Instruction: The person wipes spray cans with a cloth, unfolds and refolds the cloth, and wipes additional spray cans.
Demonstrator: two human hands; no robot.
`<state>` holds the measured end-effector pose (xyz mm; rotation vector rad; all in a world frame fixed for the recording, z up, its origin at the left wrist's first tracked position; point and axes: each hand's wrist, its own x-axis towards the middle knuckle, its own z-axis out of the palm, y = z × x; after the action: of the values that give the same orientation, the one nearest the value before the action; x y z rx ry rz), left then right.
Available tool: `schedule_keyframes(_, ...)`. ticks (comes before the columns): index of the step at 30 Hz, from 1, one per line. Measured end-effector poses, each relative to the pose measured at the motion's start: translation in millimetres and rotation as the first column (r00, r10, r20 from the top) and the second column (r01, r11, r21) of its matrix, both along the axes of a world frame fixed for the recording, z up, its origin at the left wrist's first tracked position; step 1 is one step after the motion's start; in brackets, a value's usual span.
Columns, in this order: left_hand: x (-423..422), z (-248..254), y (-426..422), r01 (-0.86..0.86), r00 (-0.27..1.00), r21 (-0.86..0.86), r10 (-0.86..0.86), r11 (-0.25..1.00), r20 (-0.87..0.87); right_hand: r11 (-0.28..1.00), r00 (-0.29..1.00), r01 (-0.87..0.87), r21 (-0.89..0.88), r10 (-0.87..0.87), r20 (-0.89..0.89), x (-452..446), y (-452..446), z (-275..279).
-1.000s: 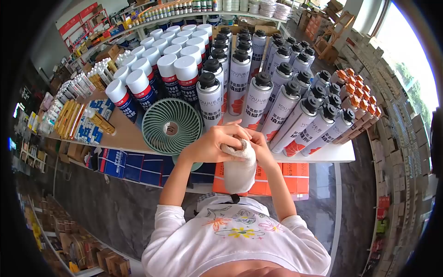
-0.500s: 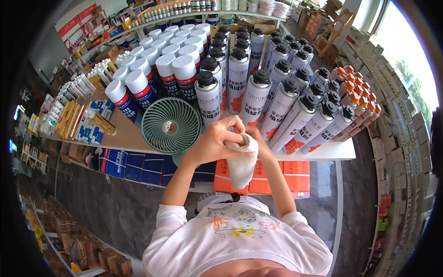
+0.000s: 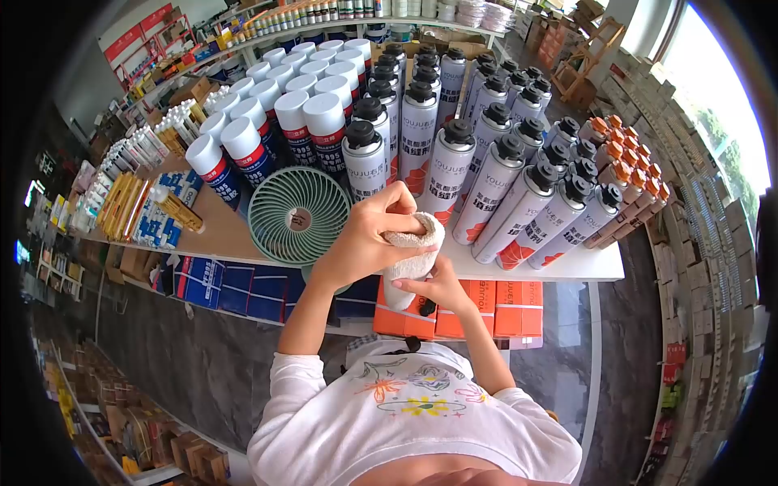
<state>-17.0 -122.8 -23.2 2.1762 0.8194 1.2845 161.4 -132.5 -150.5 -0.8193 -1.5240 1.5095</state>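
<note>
My left hand (image 3: pixel 369 235) grips the upper part of a white cloth (image 3: pixel 416 263), its fingers curled at the cloth's open rim. The cloth is bunched into a tube shape, and what it may wrap is hidden. My right hand (image 3: pixel 444 287) is closed on the cloth's lower part from the right, thumb across its front. A small black piece (image 3: pixel 427 306) shows just below my right fingers; I cannot make out what it belongs to. Right behind my hands stand grey spray-foam cans (image 3: pixel 450 166) with black tops.
A green fan (image 3: pixel 279 235) stands left of my hands. White-capped spray cans (image 3: pixel 241 142) are packed behind it, and orange-topped cans (image 3: pixel 622 172) stand at the right. Orange boxes (image 3: pixel 519 306) and blue boxes (image 3: pixel 235 290) lie under the table edge (image 3: pixel 567 271).
My right hand has come down from behind the cloth's top to its lower front. The cloth has tilted, its lower end shifting left, and the black piece has come into view.
</note>
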Motion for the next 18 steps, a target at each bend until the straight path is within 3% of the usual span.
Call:
schedule_keyframes(3, 0.6, 3.8, 0.0, -0.074, 0.995, 0.000, 0.074, 0.997, 0.068, 0.998, 0.995, -0.063, -0.006, 0.063, 0.072, -1.7, -1.7, 2.2)
schedule_keyframes(6, -4.6, 6.6, 1.7, -0.113, 0.992, -0.029, 0.114, 0.993, 0.056, 0.992, 0.994, -0.107, -0.066, 0.109, 0.027, -4.2, -6.9, 10.3)
schedule_keyframes(8, -11.1, 4.3, 7.5, -0.130, 0.989, -0.052, 0.133, 0.990, 0.061, 0.960, 0.972, -0.233, -0.156, 0.232, -0.021, -3.8, -5.8, 7.1)
schedule_keyframes(13, -26.3, 8.7, 29.3, -0.168, 0.985, 0.003, 0.168, 0.986, 0.030, 0.959, 0.978, -0.208, -0.191, 0.206, -0.031, -4.2, -11.5, 2.4)
schedule_keyframes(18, -36.3, -6.3, 47.1, -0.238, 0.971, -0.108, 0.238, 0.965, -0.018, 0.949, 0.980, -0.195, -0.247, 0.181, -0.081, 3.3, -16.9, 18.3)
